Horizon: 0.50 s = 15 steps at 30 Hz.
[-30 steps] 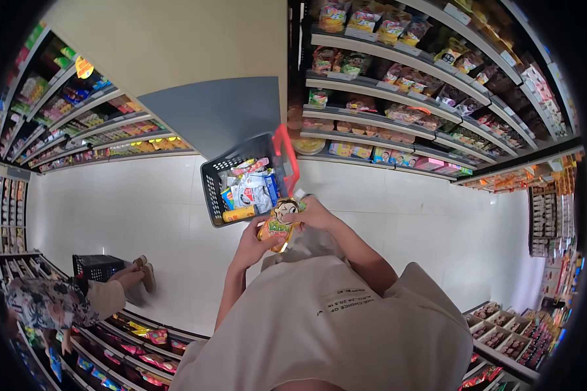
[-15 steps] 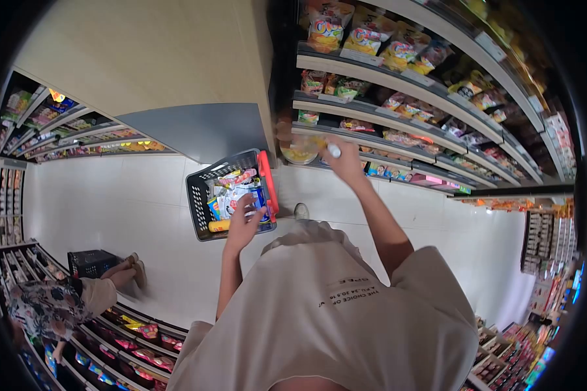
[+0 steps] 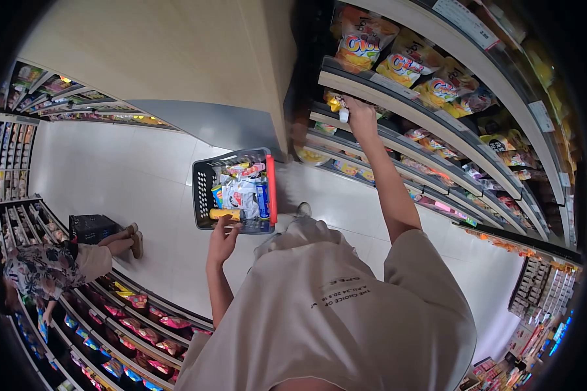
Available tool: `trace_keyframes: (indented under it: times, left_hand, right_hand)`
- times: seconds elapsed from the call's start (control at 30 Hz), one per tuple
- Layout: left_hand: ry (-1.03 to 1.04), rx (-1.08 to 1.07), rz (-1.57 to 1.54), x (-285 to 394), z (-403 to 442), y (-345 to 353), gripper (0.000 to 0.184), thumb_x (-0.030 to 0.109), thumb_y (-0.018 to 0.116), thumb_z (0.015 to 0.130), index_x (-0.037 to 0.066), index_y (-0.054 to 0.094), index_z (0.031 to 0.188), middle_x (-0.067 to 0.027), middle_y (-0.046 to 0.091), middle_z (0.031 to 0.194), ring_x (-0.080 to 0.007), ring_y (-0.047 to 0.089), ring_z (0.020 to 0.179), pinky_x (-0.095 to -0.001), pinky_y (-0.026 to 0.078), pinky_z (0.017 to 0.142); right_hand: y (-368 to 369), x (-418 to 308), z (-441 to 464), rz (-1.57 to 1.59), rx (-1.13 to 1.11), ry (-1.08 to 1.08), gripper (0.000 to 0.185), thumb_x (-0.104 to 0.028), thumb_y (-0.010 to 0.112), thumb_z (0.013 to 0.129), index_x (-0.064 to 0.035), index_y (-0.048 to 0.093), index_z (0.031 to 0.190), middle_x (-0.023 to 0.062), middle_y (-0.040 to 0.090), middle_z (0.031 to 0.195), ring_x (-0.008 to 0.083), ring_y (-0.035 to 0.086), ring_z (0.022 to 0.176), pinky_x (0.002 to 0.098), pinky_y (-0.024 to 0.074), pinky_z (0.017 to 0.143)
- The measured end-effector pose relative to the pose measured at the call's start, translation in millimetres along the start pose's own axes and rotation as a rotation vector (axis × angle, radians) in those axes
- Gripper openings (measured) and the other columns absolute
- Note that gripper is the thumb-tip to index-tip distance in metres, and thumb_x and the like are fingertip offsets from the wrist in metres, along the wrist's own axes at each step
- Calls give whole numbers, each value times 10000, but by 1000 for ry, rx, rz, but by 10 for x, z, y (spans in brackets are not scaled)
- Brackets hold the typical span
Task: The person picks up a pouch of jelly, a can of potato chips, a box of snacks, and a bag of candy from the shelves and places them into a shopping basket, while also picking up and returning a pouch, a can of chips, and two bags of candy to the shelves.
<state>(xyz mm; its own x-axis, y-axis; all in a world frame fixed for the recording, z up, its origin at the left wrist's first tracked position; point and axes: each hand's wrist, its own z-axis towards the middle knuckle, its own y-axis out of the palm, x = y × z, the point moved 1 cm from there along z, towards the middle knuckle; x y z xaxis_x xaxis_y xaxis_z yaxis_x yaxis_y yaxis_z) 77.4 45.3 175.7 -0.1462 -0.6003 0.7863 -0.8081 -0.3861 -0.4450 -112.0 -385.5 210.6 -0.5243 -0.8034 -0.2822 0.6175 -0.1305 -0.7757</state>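
Observation:
My right hand (image 3: 362, 118) is up at a snack shelf on the right, its fingers closed around a small yellow packet (image 3: 336, 103). A short white cylinder (image 3: 344, 115) shows just under those fingers; I cannot make out what it is. My left hand (image 3: 222, 242) hovers by the near rim of a black shopping basket (image 3: 202, 186), fingers parted and holding nothing. Closest to it inside the basket lies a yellow can (image 3: 226, 214). A blue can (image 3: 262, 199) and several silvery and coloured packs (image 3: 240, 190) fill the rest. The basket's red handle (image 3: 272, 189) rests along its right side.
Shelves of bagged snacks (image 3: 404, 69) curve along the right. A wooden panel (image 3: 176, 58) stands beyond the basket. On the left, another person in a patterned shirt (image 3: 42, 269) reaches toward a lower shelf, with a second basket (image 3: 92, 228) on the floor nearby.
My right hand has risen to a higher shelf level with the yellow packet. My left hand has drawn back from above the basket's contents to its near rim.

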Motion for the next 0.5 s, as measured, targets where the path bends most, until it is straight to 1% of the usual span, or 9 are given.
trace_keyframes:
  times: [0.03, 0.13, 0.2, 0.23, 0.3, 0.33, 0.4, 0.43, 0.5]
  left_hand:
    - [-7, -24, 3, 31, 31, 15, 429, 233, 612, 908, -23, 483, 1227, -169, 604, 1118, -247, 622, 991, -333, 496, 828]
    - [-6, -65, -16, 139, 68, 40, 432, 237, 608, 912, -26, 480, 1230, -164, 597, 1127, -239, 615, 1003, -326, 488, 842]
    - [-7, -62, -27, 205, 99, 69, 432, 239, 608, 913, -29, 481, 1227, -160, 600, 1121, -233, 614, 1005, -325, 486, 844]
    - [-3, -62, -36, 221, 101, 79, 433, 242, 608, 913, -33, 482, 1223, -156, 602, 1115, -228, 613, 1006, -325, 485, 846]
    - [31, -50, -28, 186, 113, 126, 430, 229, 609, 908, -35, 480, 1222, -170, 607, 1100, -231, 622, 980, -338, 500, 825]
    - [58, -40, -25, 176, 119, 149, 427, 216, 611, 903, -36, 479, 1221, -184, 613, 1085, -234, 631, 954, -352, 515, 805]
    - [49, -56, -8, 128, 64, 150, 425, 215, 610, 903, -38, 481, 1219, -183, 612, 1089, -236, 628, 959, -348, 517, 803]
    - [29, -64, -19, 105, 30, 146, 422, 216, 609, 903, -34, 483, 1219, -178, 613, 1090, -237, 631, 952, -345, 518, 800]
    - [6, -71, -31, 49, -15, 118, 419, 216, 608, 904, -30, 484, 1220, -174, 615, 1090, -238, 633, 944, -343, 519, 797]
  right_hand:
    - [18, -4, -30, 32, 30, -8, 372, 15, 603, 699, -79, 616, 1058, 171, 655, 945, 354, 634, 874, 461, 512, 732]
    - [25, -47, 29, 66, 42, 19, 337, -8, 613, 710, -69, 616, 1041, 174, 655, 935, 360, 637, 856, 475, 511, 733]
    - [9, -117, 127, -109, -119, 130, 308, -39, 624, 728, -61, 616, 1035, 183, 653, 891, 382, 635, 835, 481, 515, 732]
    - [2, -151, 132, -107, -120, 133, 308, -39, 624, 728, -61, 616, 1035, 183, 653, 891, 382, 635, 835, 481, 515, 732]
    - [8, -183, 212, -52, -273, 206, 295, -56, 628, 745, -57, 611, 1039, 201, 636, 926, 400, 619, 883, 490, 508, 762]
    - [42, -136, 243, -52, -270, 200, 295, -56, 628, 745, -57, 611, 1039, 201, 636, 926, 400, 619, 883, 490, 508, 762]
    - [88, -83, 252, -59, -140, 115, 314, -60, 621, 758, -61, 598, 1070, 211, 612, 1033, 406, 595, 961, 488, 500, 806]
    - [72, -112, 280, -10, -255, 246, 360, -71, 627, 759, -58, 578, 1115, 230, 572, 1143, 411, 546, 1067, 484, 475, 873]
    - [208, -72, 258, -18, -247, 221, 375, -84, 628, 767, -60, 570, 1136, 236, 566, 1161, 419, 525, 1096, 485, 461, 895]
